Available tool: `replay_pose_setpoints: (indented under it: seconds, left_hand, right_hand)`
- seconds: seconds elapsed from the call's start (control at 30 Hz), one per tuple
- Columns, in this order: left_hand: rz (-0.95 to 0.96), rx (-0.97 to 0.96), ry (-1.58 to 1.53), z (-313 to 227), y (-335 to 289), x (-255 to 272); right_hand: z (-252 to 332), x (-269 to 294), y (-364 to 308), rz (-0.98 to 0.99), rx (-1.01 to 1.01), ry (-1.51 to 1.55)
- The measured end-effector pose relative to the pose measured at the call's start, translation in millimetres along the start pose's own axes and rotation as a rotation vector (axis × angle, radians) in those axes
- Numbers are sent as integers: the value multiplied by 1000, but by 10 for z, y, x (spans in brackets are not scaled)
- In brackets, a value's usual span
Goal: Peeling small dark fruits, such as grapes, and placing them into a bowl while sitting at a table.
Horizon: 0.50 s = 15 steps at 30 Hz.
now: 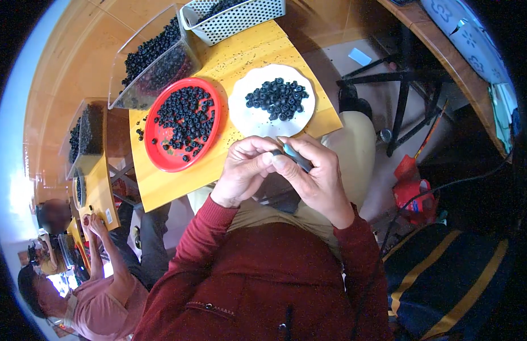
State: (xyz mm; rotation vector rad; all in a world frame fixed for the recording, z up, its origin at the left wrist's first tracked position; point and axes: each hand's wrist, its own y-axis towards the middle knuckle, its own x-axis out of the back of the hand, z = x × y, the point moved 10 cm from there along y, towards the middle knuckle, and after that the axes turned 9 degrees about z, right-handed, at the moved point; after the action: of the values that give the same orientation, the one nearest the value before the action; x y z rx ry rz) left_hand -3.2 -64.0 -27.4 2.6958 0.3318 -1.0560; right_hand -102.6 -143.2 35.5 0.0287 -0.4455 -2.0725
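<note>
Over the near edge of the yellow table, my two hands meet at the fingertips. My left hand (243, 170) pinches a small black ring-shaped part (276, 152) between thumb and fingers. Closed around a slim tool with a dark grey and teal handle (298, 158), my right hand (320, 176) presses against that part; the tool's tip is hidden by the fingers. Just beyond lies a white scalloped plate (241, 122) with a heap of small black parts (277, 99). To its left, a red oval tray (161, 161) holds many more black parts (184, 116).
A clear bin (118, 94) and a white perforated basket (241, 27), both full of black parts, stand at the back. Black crumbs dot the yellow table (178, 190). Another person (107, 295) works at the lower left. A dark metal stand (402, 102) is on the right.
</note>
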Motion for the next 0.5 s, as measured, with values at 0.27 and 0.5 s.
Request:
replay_pose_setpoints:
  seconds: [0.27, 0.5]
  left_hand:
    - [-97, -29, 680, -626, -222, 210]
    - [-507, -30, 1494, -1510, -406, 640]
  right_hand:
    - [-525, 185, -183, -88, -292, 205]
    - [-721, 354, -445, -154, -331, 181]
